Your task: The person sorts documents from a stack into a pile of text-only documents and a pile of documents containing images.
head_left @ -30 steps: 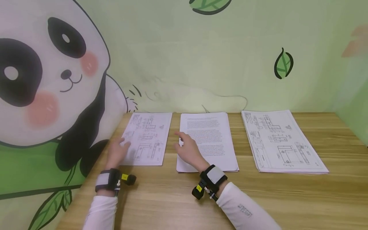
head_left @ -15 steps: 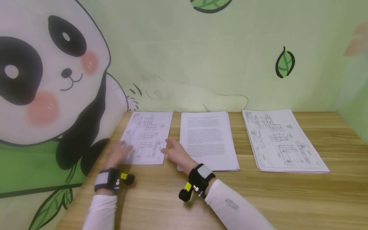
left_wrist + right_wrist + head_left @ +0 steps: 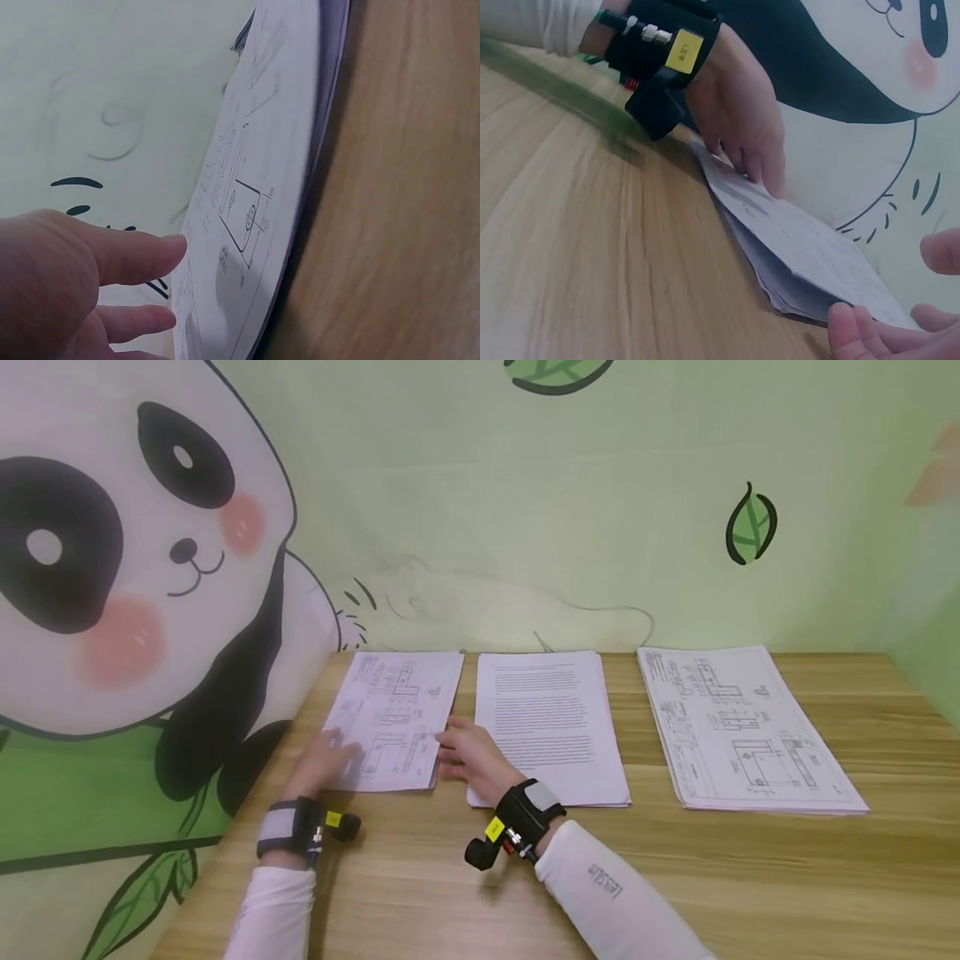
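Note:
Drawing sheets in a left stack (image 3: 401,710) lie between both hands, printed with L-shaped parts. My left hand (image 3: 324,762) rests its fingertips along the stack's left side, and its thumb reaches over the top sheet. At the right edge is my right hand (image 3: 474,758); its fingers touch the edge while its thumb stands apart above the paper. In the right wrist view the upper sheets (image 3: 810,240) are raised off the lower sheets (image 3: 787,296) along that edge, leaving a gap. The left wrist view also shows a bowed sheet edge (image 3: 300,195).
A middle stack of text pages (image 3: 543,718) lies right beside my right forearm and hand. Farther right is another stack of drawings (image 3: 750,735). The wooden table (image 3: 420,893) meets a panda-painted wall (image 3: 480,527) at its back and left.
My right hand has moved left from over the text pages to the left stack's right edge. That edge's upper sheets now stand slightly raised. My left hand stays at the left side.

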`<state>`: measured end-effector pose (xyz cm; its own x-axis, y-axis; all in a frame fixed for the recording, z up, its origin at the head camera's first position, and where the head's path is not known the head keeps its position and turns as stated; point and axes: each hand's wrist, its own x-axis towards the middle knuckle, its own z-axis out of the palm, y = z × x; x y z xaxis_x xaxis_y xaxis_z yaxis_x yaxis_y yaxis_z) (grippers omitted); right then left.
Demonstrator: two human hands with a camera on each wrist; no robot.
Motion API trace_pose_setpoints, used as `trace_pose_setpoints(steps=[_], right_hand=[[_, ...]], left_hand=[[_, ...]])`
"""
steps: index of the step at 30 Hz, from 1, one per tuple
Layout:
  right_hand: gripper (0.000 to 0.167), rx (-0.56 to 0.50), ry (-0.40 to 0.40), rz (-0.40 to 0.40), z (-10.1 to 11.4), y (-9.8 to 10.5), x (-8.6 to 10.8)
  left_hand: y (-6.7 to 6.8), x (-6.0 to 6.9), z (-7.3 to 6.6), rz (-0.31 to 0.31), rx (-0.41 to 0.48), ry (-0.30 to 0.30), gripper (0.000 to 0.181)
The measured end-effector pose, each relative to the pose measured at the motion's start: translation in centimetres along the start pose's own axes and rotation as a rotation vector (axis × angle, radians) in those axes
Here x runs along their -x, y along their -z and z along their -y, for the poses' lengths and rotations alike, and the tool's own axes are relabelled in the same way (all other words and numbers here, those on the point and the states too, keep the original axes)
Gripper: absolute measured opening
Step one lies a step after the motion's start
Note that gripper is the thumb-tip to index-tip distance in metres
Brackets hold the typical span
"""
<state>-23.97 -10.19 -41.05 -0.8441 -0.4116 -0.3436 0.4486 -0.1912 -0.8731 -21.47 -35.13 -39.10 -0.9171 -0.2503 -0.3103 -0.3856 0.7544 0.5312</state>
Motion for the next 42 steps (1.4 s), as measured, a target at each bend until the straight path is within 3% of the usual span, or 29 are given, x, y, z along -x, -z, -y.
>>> trace_pose_setpoints(steps=[3, 11, 20, 26, 31, 34, 36, 38, 42], right_hand=[[0.064, 0.038, 0.009, -0.030, -0.1, -0.2, 0.0], [0.074, 0.021, 0.016, -0.069, -0.1, -0.7, -0.3], [0.042, 0.135, 0.075, -0.097, -0.4, -0.5, 0.0], [0.052, 0.142, 0.126, -0.160, 0.2, -0.1, 0.5], [0.056, 0.086, 0.179, -0.144, 1.1, 1.0, 1.3], [0.055, 0.005, 0.218, -0.093, 1.5, 2.0, 1.7], [0.055, -0.037, 0.245, -0.053, 1.7, 2.7, 2.0], [0.054, -0.060, 0.258, -0.019, 2.1, 3.4, 2.5], [0.052, -0.022, 0.267, 0.014, 2.9, 5.0, 3.5]], left_hand=[[-0.2, 0.0, -0.2, 0.005, 0.015, 0.019, 0.073], [-0.3, 0.1, -1.1, 0.007, 0.019, 0.050, 0.072], [0.3, 1.0, -1.8, 0.039, 0.089, 0.059, 0.070], [-0.1, 0.7, -2.3, 0.012, 0.083, 0.020, 0.072], [-0.7, 0.5, -2.7, -0.015, 0.126, 0.015, 0.079], [-1.0, 0.5, -3.0, -0.028, 0.193, 0.021, 0.086], [-1.3, 0.5, -3.5, -0.026, 0.266, -0.010, 0.087], [-1.5, 0.6, -4.0, -0.012, 0.373, -0.033, 0.083], [-2.2, 1.5, -5.7, 0.033, 0.657, -0.113, 0.058]])
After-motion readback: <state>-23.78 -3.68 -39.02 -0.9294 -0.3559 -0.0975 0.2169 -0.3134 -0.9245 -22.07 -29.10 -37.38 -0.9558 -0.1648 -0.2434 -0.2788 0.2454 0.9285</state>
